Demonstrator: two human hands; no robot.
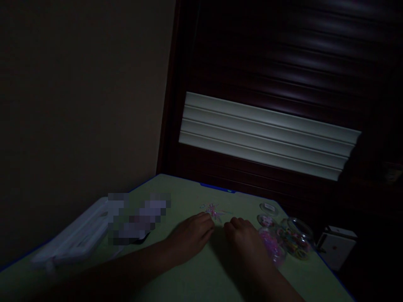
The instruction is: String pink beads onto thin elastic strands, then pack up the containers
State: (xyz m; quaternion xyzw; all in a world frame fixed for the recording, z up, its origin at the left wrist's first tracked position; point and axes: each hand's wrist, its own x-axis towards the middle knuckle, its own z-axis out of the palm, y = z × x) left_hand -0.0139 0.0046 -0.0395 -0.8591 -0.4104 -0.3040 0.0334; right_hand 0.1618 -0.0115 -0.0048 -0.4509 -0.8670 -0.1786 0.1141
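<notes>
Dim light covers the table, and both hands are over its middle. My left hand [194, 234] has its fingers curled in, close to a small pile of pinkish, clear strands [214, 212] on the tabletop. To the right of it, my right hand [242, 235] is also curled, its fingertips turned away from the camera. A gap separates the two hands. Whatever either hand may hold is hidden or too small to make out. Just right of my right hand stand a clear container of pink and purple pieces [273, 247] and a round jar of colourful bands [296, 240].
A white tray-like object [78, 233] and a pixelated item [143, 220] lie on the left of the green table [185, 193]. Two round lids [269, 209] are near its right edge. A white box [337, 247] stands beyond that edge. A wall and dark slatted panel rise behind.
</notes>
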